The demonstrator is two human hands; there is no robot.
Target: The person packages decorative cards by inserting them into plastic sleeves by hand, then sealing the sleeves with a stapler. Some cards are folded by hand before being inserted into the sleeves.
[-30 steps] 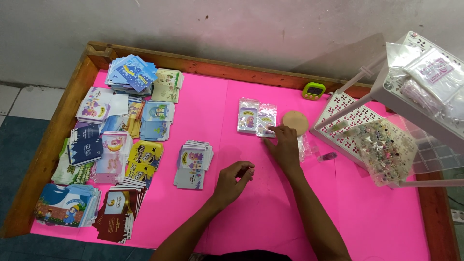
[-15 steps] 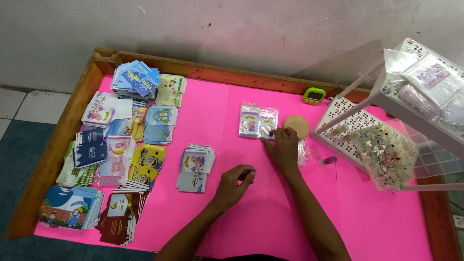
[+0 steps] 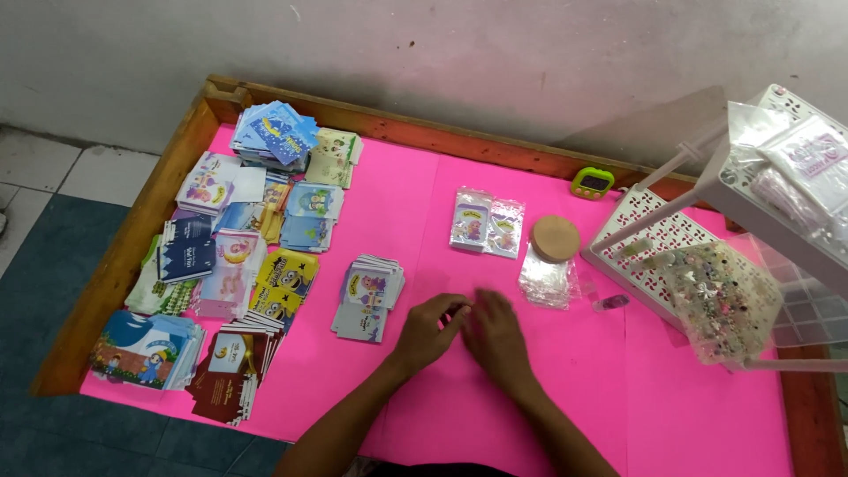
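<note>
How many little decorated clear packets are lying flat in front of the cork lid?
2. The left packet and the right packet lie side by side on the pink surface, just left of the round cork lid. More may be hidden in the card stacks.

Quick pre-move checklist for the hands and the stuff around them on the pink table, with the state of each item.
1. Left hand and right hand both in view: ok.
2. What the fingertips pinch between them: cannot tell, too small.
3. Bare pink table under the hands: ok.
4. Small card stack apart from the left hand: ok.
5. Clear bags and cork lid apart from the right hand: ok.
6. Two printed packets lying flat, untouched: ok.
</note>
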